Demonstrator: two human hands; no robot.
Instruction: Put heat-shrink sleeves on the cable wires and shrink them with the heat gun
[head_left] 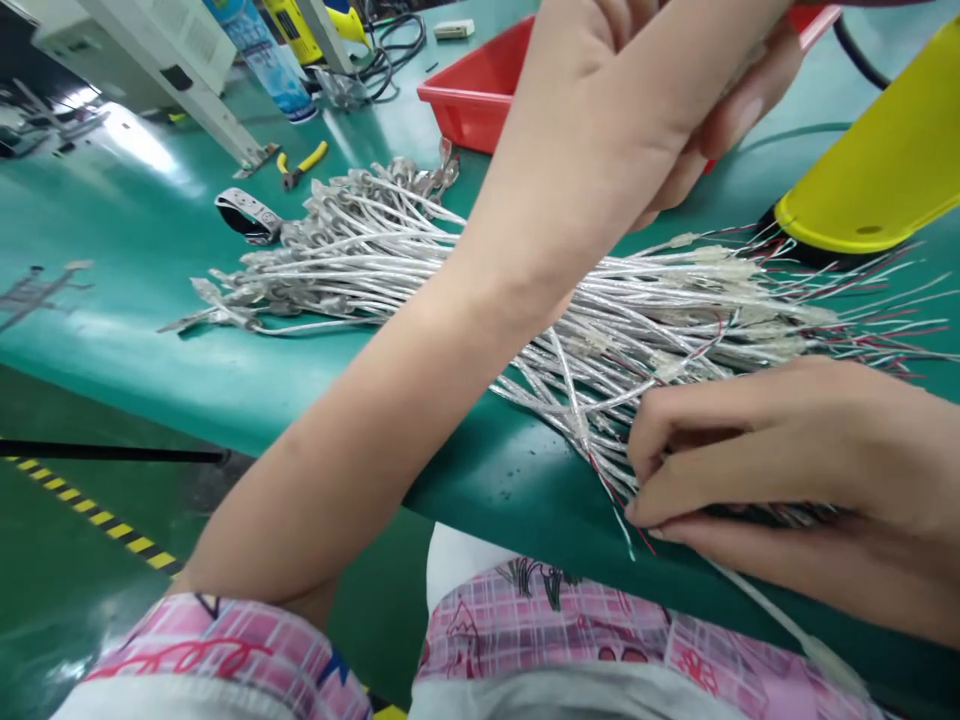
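Observation:
My left hand (637,120) is raised over the bench at the top, its arm crossing above a bundle of silvery cables (405,270). Its fingers curl closed, and what they hold is hidden. At lower right, my right hand (810,450) is closed, thumb and fingertips pinched at the bundle's near edge. A white cable (765,600) runs out below this hand, and a thin red wire shows by its fingertips. The cables have grey connectors (300,240) at their left ends and bare red, white and dark wires (885,320) at their right ends.
A red tray (465,105) stands behind my left arm. At right is a large yellow cylinder (870,150) with a black rim. Yellow-handled cutters (300,165), a white-and-black strap (247,215), a blue can (266,60) and a metal post (202,100) are at back left.

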